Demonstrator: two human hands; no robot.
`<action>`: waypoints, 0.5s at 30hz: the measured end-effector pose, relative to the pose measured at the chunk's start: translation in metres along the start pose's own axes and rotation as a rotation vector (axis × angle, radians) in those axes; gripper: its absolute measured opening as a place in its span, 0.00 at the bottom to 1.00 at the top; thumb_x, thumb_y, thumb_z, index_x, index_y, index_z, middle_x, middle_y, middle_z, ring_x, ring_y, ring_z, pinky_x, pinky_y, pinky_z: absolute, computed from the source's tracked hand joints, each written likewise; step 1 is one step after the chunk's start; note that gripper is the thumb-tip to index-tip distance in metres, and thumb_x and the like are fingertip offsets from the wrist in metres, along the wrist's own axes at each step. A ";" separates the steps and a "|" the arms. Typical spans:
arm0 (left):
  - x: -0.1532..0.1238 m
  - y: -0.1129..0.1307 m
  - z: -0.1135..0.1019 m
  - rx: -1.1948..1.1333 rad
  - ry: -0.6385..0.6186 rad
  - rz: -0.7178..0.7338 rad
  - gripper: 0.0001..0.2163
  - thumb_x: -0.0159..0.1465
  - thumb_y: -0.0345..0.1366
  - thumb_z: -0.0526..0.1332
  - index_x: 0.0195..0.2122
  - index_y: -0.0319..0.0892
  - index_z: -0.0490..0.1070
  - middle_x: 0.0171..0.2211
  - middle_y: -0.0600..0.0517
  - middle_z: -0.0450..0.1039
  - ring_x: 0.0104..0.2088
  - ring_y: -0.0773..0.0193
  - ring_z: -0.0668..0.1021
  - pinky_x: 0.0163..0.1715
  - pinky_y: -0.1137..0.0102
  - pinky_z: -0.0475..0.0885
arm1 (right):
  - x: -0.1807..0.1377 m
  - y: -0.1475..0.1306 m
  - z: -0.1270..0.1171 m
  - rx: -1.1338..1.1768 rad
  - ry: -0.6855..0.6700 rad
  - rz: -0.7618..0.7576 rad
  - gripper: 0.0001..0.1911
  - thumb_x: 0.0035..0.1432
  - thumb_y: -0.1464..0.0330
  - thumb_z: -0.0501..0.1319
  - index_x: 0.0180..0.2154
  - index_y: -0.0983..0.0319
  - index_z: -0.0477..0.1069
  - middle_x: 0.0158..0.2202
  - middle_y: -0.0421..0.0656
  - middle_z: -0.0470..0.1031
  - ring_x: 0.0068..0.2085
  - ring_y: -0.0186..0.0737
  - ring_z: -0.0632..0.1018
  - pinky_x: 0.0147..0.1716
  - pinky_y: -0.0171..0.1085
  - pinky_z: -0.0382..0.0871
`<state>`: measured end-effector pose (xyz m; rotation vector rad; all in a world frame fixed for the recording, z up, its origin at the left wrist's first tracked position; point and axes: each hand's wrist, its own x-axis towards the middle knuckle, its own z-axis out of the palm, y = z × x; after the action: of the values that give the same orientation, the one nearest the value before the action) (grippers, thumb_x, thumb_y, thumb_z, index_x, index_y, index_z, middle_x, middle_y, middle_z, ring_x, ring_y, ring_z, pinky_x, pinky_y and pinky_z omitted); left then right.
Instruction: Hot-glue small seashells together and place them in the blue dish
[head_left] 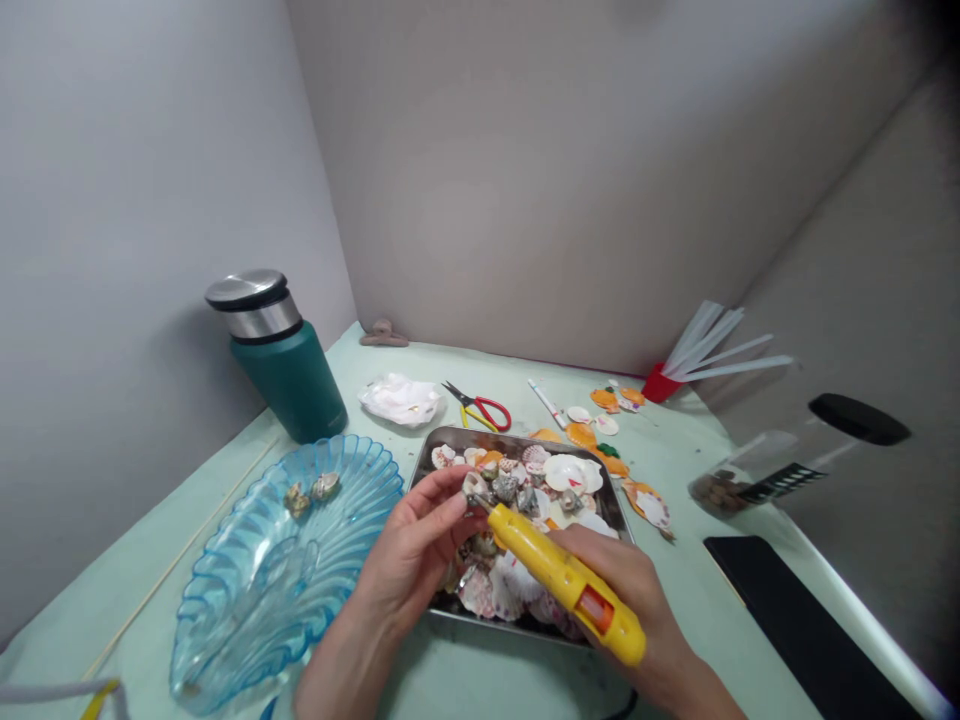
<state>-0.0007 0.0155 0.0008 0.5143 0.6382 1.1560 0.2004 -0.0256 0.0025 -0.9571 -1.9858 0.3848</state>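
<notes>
My left hand (424, 540) pinches a small snail shell (474, 486) between thumb and fingers, above the metal tray. My right hand (626, 570) is wrapped round a yellow hot glue gun (562, 575), whose nozzle points at that shell; whether it touches cannot be made out. Below both hands, the metal tray (517, 627) is heaped with scallop shells (574, 472) and small grey snail shells (506, 487). To the left lies a blue shell-shaped glass dish (337, 560) with two small shells (325, 486) in it.
A green bottle (289, 375) stands behind the dish. Behind the tray are a white plastic bundle (403, 400), red-and-yellow-handled scissors (480, 408) and a marker (547, 403). Orange shells (581, 435), a red cup (660, 383) of glue sticks, a jar (772, 475) and a black phone-like slab (802, 620) are rightward.
</notes>
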 end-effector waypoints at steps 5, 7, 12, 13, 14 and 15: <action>0.000 0.000 -0.001 0.007 0.000 -0.008 0.11 0.54 0.27 0.68 0.39 0.39 0.77 0.38 0.50 0.78 0.35 0.66 0.79 0.36 0.74 0.75 | 0.000 0.000 0.000 0.034 0.030 -0.030 0.19 0.64 0.54 0.53 0.37 0.62 0.72 0.24 0.42 0.75 0.23 0.36 0.75 0.23 0.32 0.66; -0.001 -0.001 -0.002 0.012 -0.007 -0.003 0.11 0.54 0.27 0.68 0.39 0.39 0.77 0.39 0.50 0.78 0.35 0.66 0.79 0.37 0.74 0.75 | -0.001 0.001 0.000 0.050 0.026 -0.020 0.18 0.64 0.54 0.54 0.36 0.62 0.72 0.24 0.42 0.75 0.23 0.36 0.75 0.23 0.32 0.66; 0.000 -0.003 -0.003 0.010 -0.022 -0.010 0.11 0.55 0.28 0.68 0.40 0.39 0.77 0.40 0.49 0.77 0.37 0.65 0.79 0.39 0.72 0.75 | -0.002 0.004 0.002 0.052 -0.025 0.034 0.20 0.64 0.55 0.53 0.36 0.63 0.73 0.23 0.43 0.74 0.22 0.38 0.74 0.22 0.34 0.67; 0.000 -0.003 -0.003 0.010 -0.020 -0.011 0.11 0.54 0.28 0.68 0.40 0.39 0.77 0.40 0.49 0.77 0.37 0.65 0.79 0.39 0.72 0.75 | -0.002 0.004 0.002 0.050 -0.027 0.038 0.20 0.64 0.55 0.53 0.36 0.63 0.74 0.22 0.43 0.74 0.22 0.38 0.74 0.22 0.34 0.67; 0.001 -0.002 -0.003 0.009 -0.014 -0.009 0.11 0.54 0.28 0.68 0.40 0.39 0.76 0.40 0.49 0.77 0.37 0.65 0.79 0.38 0.72 0.75 | -0.002 0.003 0.002 0.048 -0.022 0.037 0.20 0.64 0.55 0.53 0.36 0.64 0.74 0.22 0.43 0.74 0.22 0.38 0.74 0.22 0.34 0.67; 0.001 -0.002 -0.002 0.006 -0.006 -0.005 0.12 0.54 0.28 0.68 0.40 0.39 0.76 0.40 0.49 0.77 0.36 0.65 0.79 0.38 0.72 0.75 | -0.002 0.003 0.001 0.049 -0.013 0.031 0.19 0.64 0.55 0.54 0.35 0.63 0.74 0.22 0.43 0.74 0.22 0.38 0.74 0.21 0.34 0.66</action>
<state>-0.0006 0.0155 -0.0024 0.5212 0.6377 1.1480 0.2010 -0.0249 -0.0009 -0.9574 -1.9662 0.4553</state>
